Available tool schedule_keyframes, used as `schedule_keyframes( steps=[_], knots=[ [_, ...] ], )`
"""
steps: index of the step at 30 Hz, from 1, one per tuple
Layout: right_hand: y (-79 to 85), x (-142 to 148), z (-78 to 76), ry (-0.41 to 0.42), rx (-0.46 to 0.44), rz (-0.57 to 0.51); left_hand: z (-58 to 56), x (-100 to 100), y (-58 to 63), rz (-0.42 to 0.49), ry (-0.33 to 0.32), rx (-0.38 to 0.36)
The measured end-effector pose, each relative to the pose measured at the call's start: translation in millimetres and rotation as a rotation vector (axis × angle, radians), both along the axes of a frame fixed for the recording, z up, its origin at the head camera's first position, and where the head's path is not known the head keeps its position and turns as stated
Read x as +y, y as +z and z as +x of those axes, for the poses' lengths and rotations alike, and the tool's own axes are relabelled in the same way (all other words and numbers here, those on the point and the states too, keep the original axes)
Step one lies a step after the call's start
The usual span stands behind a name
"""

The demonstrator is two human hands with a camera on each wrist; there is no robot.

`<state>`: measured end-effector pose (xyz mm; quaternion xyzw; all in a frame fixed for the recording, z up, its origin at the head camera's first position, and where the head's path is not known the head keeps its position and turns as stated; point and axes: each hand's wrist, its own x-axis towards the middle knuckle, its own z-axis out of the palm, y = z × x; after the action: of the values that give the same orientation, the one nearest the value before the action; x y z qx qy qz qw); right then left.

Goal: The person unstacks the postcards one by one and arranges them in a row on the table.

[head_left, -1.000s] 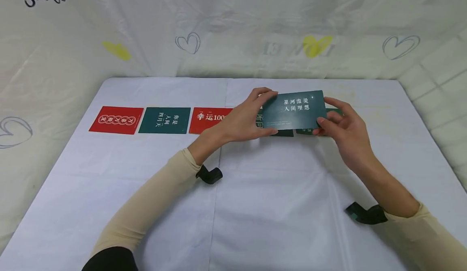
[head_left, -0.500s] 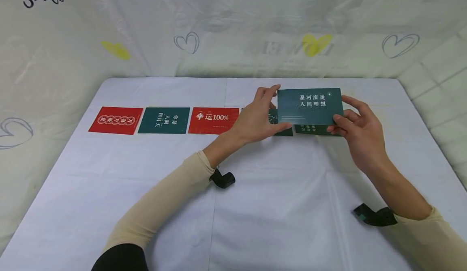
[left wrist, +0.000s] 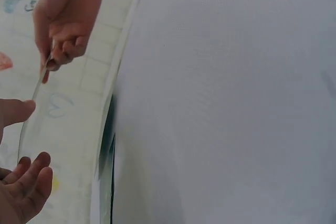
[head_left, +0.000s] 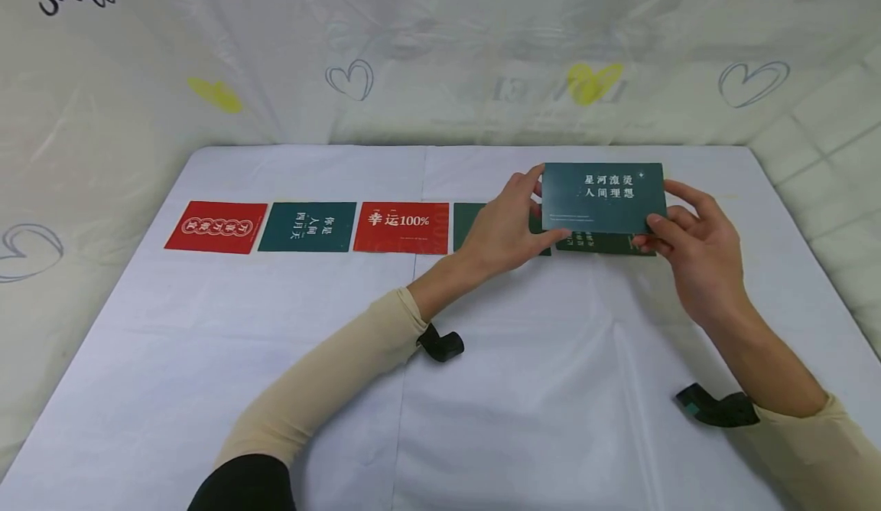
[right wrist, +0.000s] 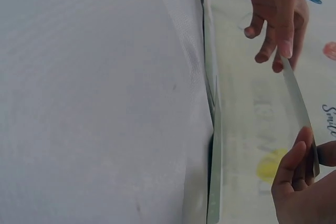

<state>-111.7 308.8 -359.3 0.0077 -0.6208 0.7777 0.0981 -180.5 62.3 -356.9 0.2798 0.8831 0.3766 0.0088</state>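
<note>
In the head view a dark green card (head_left: 602, 197) with white lettering is held up above the table, its printed face toward me. My right hand (head_left: 705, 255) pinches its right edge, thumb in front and fingers behind. At the left edge, my left hand (head_left: 499, 224) holds the card between thumb and fingertips. Both wrist views show the card edge-on, slightly bowed, between the two hands. Beneath it a green card (head_left: 606, 244) lies on the table, partly covered. Another green card (head_left: 470, 219) lies largely behind my left hand.
Farther left in the same row lie a red card (head_left: 402, 228), a green card (head_left: 307, 227) and a second red card (head_left: 216, 226). White cloth covers the table (head_left: 516, 419). A printed pale curtain (head_left: 440, 52) hangs behind its far edge.
Both hands have moved to the right with the green card held between them. The red card left of centre, partly covered before, now shows whole.
</note>
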Motion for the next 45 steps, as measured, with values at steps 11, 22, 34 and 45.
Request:
schedule_keyframes(
  steps=[11, 22, 34, 45],
  knots=[
    [-1.1, 7, -0.1, -0.055, -0.015, -0.064, 0.0, 16, -5.8, 0.052, -0.009, -0.027],
    [-3.3, 10, 2.0, -0.061, 0.004, -0.124, 2.3, 25, -10.0, 0.056, 0.016, -0.07],
    [-5.0, 24, 2.0, -0.112, -0.002, -0.137, 3.3, 41, -9.4, 0.021, 0.033, -0.066],
    [-5.1, 45, 0.6, -0.153, -0.073, -0.129, 0.9, 58, -13.1, 0.07, 0.011, -0.097]
  ],
)
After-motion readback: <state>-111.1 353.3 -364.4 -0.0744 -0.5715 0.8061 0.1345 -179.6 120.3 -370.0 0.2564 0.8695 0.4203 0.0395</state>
